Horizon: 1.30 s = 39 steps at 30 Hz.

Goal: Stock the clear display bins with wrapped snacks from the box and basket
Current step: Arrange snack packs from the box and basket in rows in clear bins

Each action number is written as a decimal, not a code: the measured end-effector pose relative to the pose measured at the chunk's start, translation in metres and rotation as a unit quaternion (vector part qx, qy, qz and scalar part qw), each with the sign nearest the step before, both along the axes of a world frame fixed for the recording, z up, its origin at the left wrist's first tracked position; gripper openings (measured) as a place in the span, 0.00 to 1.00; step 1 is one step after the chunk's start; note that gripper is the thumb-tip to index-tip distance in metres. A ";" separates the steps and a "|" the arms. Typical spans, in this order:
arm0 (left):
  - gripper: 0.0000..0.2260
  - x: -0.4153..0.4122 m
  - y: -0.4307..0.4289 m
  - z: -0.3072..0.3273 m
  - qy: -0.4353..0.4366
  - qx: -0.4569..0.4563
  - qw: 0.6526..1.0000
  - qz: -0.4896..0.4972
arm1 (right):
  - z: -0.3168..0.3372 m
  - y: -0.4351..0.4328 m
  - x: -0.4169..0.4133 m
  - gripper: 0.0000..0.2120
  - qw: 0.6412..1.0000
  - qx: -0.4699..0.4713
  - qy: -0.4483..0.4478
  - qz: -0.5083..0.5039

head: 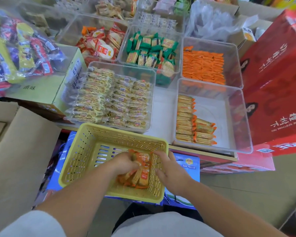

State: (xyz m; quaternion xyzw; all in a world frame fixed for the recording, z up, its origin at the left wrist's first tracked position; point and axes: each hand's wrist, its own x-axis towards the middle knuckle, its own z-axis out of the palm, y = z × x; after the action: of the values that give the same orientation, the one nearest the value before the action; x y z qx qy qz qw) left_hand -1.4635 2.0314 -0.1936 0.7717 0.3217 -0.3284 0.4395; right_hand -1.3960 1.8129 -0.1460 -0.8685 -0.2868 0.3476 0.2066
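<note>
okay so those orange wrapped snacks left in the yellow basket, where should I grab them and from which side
Probably from above, squeezing the bundle across its flat faces. The orange snack packs stand on edge, side by side, in the right part of the yellow basket, whose walls block a sideways approach. The left hand and right hand already flank them.

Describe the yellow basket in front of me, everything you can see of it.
The yellow basket is rectangular, looks like plastic, with slotted, perforated walls and a slotted floor. It sits upright on a blue printed box, just in front of the clear bins. It is mostly empty: only a small pile of orange-wrapped snacks lies at its right end. The left hand is inside on the pile, its grip around several packets; the right hand rests at the right wall, fingers reaching the packets.
</note>
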 end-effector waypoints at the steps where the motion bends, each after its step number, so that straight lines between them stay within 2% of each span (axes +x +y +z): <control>1: 0.22 0.000 -0.002 -0.004 0.009 -0.006 1.000 0.018 | 0.000 0.000 0.000 0.25 1.000 0.000 0.002 -0.001; 4: 0.46 0.003 -0.004 -0.006 0.051 -0.017 0.996 0.064 | 0.001 0.000 0.000 0.27 1.000 0.015 0.014 -0.007; 5: 0.49 0.004 -0.004 -0.007 0.062 -0.022 0.996 0.061 | 0.001 0.000 0.000 0.27 1.000 0.020 0.018 -0.009; 10: 0.34 0.002 -0.010 -0.010 0.099 -0.052 0.994 0.001 | 0.004 0.002 -0.002 0.28 0.999 0.031 0.036 -0.021; 14: 0.40 0.005 -0.012 -0.009 0.085 -0.024 0.995 -0.036 | 0.003 0.004 -0.004 0.28 0.998 0.031 0.034 -0.032; 18: 0.45 0.004 -0.011 -0.010 0.051 -0.057 0.997 -0.015 | 0.002 0.007 -0.004 0.29 0.998 0.034 0.037 -0.038; 22: 0.48 0.002 -0.009 -0.003 0.012 -0.051 0.998 -0.023 | 0.007 0.011 -0.004 0.29 0.998 0.044 0.043 -0.034; 24: 0.47 0.002 -0.003 0.009 -0.003 -0.060 0.998 -0.020 | 0.012 0.011 -0.001 0.30 0.997 0.041 0.054 -0.031; 27: 0.38 -0.001 0.015 0.038 -0.029 -0.077 0.996 -0.024 | 0.023 0.010 0.004 0.32 0.998 0.022 0.061 -0.014; 30: 0.34 -0.014 0.031 0.074 -0.093 -0.136 0.985 0.048 | 0.042 0.010 0.005 0.33 0.998 0.042 -0.012 -0.046; 32: 0.35 -0.024 0.030 0.095 -0.148 -0.199 0.957 0.149 | 0.062 0.013 0.005 0.30 0.987 0.089 -0.082 -0.107; 33: 0.33 -0.027 0.025 0.105 -0.173 -0.234 0.936 0.198 | 0.074 0.015 0.004 0.29 0.982 0.115 -0.074 -0.134; 34: 0.30 -0.029 0.018 0.115 -0.192 -0.263 0.915 0.238 | 0.085 0.017 0.004 0.29 0.977 0.145 -0.025 -0.156; 37: 0.23 -0.025 -0.015 0.137 -0.230 -0.305 0.870 0.312 | 0.114 0.021 0.006 0.23 0.934 0.224 0.211 -0.182; 39: 0.21 -0.017 -0.038 0.144 -0.238 -0.311 0.856 0.336 | 0.123 0.017 0.012 0.18 0.927 0.241 0.243 -0.153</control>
State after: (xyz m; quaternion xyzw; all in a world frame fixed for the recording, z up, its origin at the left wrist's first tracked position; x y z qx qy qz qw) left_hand -1.4809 1.9931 -0.0498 0.4942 0.3279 -0.0496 0.8036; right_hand -1.3845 1.8297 -0.0234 -0.7149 -0.1661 0.4328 0.5235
